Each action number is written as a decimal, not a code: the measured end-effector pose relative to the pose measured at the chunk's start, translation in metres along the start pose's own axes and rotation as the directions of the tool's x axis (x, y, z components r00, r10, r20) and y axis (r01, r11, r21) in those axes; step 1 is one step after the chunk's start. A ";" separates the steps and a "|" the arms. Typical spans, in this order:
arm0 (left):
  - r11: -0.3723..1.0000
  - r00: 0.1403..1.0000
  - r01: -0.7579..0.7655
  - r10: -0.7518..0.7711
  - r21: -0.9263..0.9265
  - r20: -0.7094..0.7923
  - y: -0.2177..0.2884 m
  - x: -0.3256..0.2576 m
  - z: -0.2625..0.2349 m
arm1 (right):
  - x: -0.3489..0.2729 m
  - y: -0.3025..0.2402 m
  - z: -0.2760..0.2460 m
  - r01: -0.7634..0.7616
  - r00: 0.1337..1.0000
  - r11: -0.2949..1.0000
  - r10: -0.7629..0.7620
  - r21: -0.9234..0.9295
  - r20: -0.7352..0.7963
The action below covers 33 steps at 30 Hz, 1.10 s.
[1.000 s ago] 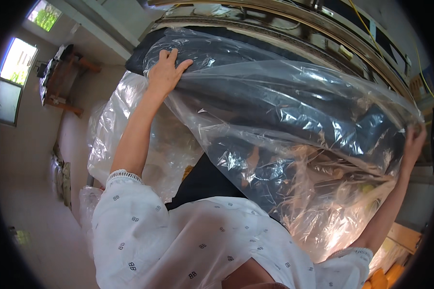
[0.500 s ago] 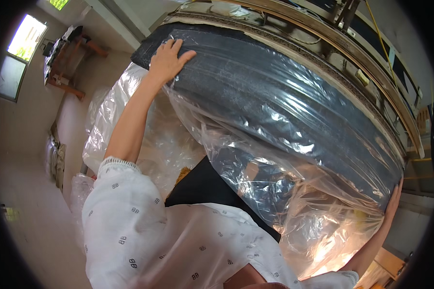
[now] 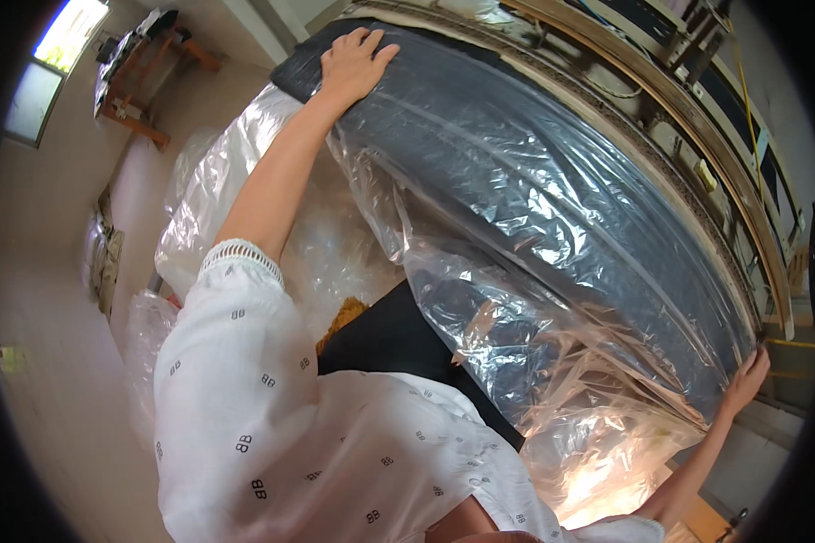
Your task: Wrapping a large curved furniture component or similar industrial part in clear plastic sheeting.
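Over dark material (image 3: pixel 301 65) lies glossy, wrinkled plastic (image 3: pixel 552 226).

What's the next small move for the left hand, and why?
Probably sweep the left hand gently rightward across the clear plastic: creases run along it over the dark material, and that hand lies spread near the left end, the right hand at the other.

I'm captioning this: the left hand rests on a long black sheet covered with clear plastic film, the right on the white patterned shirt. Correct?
No: the head view shows the right hand at the right end of the long black sheet, away from the white patterned shirt. The rest stands.
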<state>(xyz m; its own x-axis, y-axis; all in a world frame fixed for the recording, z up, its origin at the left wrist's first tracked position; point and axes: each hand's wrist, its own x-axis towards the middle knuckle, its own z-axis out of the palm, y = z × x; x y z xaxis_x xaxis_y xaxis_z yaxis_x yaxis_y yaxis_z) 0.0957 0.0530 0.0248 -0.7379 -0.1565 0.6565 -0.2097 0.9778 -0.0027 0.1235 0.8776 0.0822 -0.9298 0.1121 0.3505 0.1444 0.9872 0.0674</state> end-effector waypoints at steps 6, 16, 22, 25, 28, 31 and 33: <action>0.973 0.806 -0.160 0.033 -0.164 -0.591 0.004 -0.005 -0.027 | -0.052 -0.196 -0.025 0.470 0.844 0.776 -0.535 0.421 0.045; 0.696 0.763 0.626 -0.640 -0.352 0.090 -0.114 -0.189 0.021 | -0.032 -0.184 -0.003 0.416 0.866 0.783 -0.496 0.463 0.061; 0.619 0.605 0.765 -0.785 0.177 0.131 -0.133 -0.212 0.012 | -0.026 -0.175 0.006 0.375 0.884 0.792 -0.462 0.481 0.072; 0.649 0.607 0.751 -0.751 0.122 0.259 -0.167 -0.231 0.004 | -0.017 -0.167 0.015 0.412 0.873 0.802 -0.483 0.434 0.063; 0.615 0.581 0.783 -0.777 0.095 0.241 -0.198 -0.252 -0.010 | -0.015 -0.167 0.017 0.404 0.878 0.805 -0.475 0.435 0.063; 0.597 0.606 0.796 -0.780 -0.105 0.159 -0.214 -0.256 -0.036 | -0.013 -0.161 0.021 0.421 0.873 0.803 -0.485 0.422 0.053; -0.289 0.209 0.593 -0.846 -0.752 0.490 -0.222 -0.253 -0.054 | -0.012 -0.159 0.024 0.412 0.877 0.808 -0.477 0.420 0.057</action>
<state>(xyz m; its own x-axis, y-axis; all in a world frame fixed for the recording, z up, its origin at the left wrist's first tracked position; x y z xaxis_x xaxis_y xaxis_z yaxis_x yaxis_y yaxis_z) 0.3638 -0.1172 -0.1001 -0.2913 -0.9284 -0.2305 0.1056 -0.2707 0.9568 0.1041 0.7224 0.0451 -0.9037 -0.3658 0.2224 -0.4087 0.8919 -0.1935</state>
